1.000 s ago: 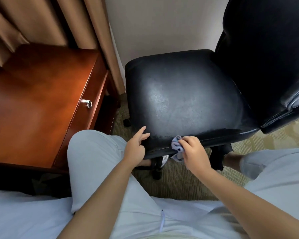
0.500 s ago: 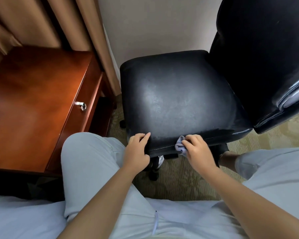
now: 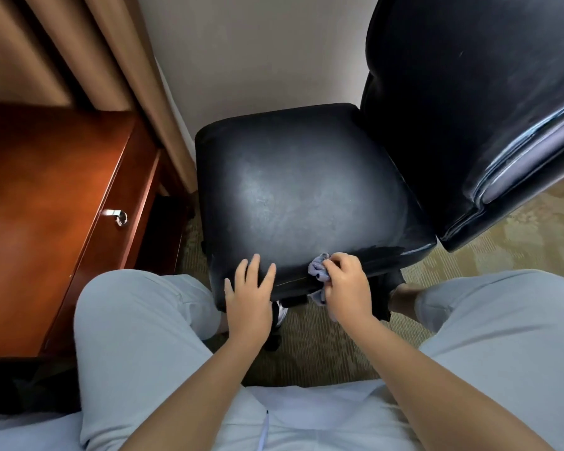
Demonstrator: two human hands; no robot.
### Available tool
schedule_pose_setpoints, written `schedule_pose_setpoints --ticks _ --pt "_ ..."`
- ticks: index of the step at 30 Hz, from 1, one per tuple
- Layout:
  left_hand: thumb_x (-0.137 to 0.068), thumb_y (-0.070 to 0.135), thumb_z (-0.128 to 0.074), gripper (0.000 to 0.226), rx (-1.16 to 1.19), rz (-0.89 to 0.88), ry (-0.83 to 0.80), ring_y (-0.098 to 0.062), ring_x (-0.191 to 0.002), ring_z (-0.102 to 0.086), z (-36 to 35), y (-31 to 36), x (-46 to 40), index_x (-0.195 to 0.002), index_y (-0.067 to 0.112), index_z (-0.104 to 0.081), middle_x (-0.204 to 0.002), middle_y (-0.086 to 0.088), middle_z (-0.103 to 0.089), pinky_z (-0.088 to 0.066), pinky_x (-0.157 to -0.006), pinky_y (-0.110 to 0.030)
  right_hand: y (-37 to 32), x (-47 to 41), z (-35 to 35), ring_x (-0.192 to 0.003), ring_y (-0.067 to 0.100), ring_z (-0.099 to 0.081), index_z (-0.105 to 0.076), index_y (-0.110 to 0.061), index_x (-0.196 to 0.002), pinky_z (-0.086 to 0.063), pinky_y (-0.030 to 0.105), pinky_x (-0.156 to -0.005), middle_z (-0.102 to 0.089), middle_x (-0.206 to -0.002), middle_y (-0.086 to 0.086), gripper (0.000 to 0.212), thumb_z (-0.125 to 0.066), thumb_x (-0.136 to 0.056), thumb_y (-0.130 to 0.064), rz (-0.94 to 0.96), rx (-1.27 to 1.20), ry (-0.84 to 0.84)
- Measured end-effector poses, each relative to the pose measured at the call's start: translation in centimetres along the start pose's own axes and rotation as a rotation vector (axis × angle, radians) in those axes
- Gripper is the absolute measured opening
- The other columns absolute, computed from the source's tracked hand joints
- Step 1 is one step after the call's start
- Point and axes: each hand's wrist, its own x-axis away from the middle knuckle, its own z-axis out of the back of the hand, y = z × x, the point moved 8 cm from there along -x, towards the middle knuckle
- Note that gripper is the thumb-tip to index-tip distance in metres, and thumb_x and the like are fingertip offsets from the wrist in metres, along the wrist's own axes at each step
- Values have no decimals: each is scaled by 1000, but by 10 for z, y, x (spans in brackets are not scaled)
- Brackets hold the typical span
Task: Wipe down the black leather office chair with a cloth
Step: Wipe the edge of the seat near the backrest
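The black leather office chair [image 3: 300, 196] stands in front of me, seat facing me, its tall backrest [image 3: 469, 102] at the right. My right hand [image 3: 347, 288] grips a small bunched bluish cloth [image 3: 318, 271] and holds it against the seat's near edge, right of centre. My left hand [image 3: 249, 288] lies flat with straight spread fingers on the near left corner of the seat. A damp shiny streak shows along the near edge to the right of the cloth.
A reddish wooden desk [image 3: 46, 222] with a metal drawer knob [image 3: 120, 217] stands close at the left. Tan curtains [image 3: 88, 50] hang behind it against a pale wall. Patterned carpet [image 3: 518, 245] lies below. My knees in light grey trousers flank the chair.
My left hand has moved from the seat's corner edge up onto the seat with fingers spread. The right hand with the cloth has stayed at the near edge, shifting slightly.
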Motion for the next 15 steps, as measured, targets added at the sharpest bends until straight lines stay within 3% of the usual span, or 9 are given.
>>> schedule_pose_setpoints --ticks 2,4,7,9,15 --pt "-82 30 -71 76 -16 -33 -43 -28 -144 -20 -4 14 0 -147 28 -32 -156 -5 -24 -25 -106 -64 -18 1 -5 -86 29 -59 -67 4 -94 -50 31 -67 -63 -93 12 26 -74 -68 4 92 -4 -33" --pt "-85 34 -67 73 -28 -28 -49 -27 -144 -19 -4 13 -3 -147 30 -30 -157 -2 -24 -23 -106 -65 -14 2 -5 -89 29 -59 -68 0 -98 -50 33 -70 -63 -98 12 31 -74 -68 3 103 29 -90" --pt "-89 35 -63 70 -47 -42 -66 -25 -145 -17 -3 4 -6 -149 32 -26 -157 -2 -21 -21 -109 -62 27 5 7 -100 30 -54 -66 -3 -105 -48 36 -76 -59 -107 12 32 -64 -74 4 -135 29 -71" --pt "-92 35 -58 70 -59 -45 -94 -25 -146 -12 -5 3 -7 -150 32 -20 -159 -1 -15 -18 -111 -60 38 8 15 -99 32 -55 -66 1 -103 -52 38 -71 -60 -105 13 32 -64 -72 6 -177 33 -35" --pt "-84 25 -70 73 -39 3 -50 -25 -144 -22 -5 -9 -9 -146 31 -32 -155 -2 -28 -29 -105 -60 -4 8 6 -89 28 -61 -69 1 -95 -55 34 -64 -64 -97 12 27 -78 -70 -4 179 41 -117"
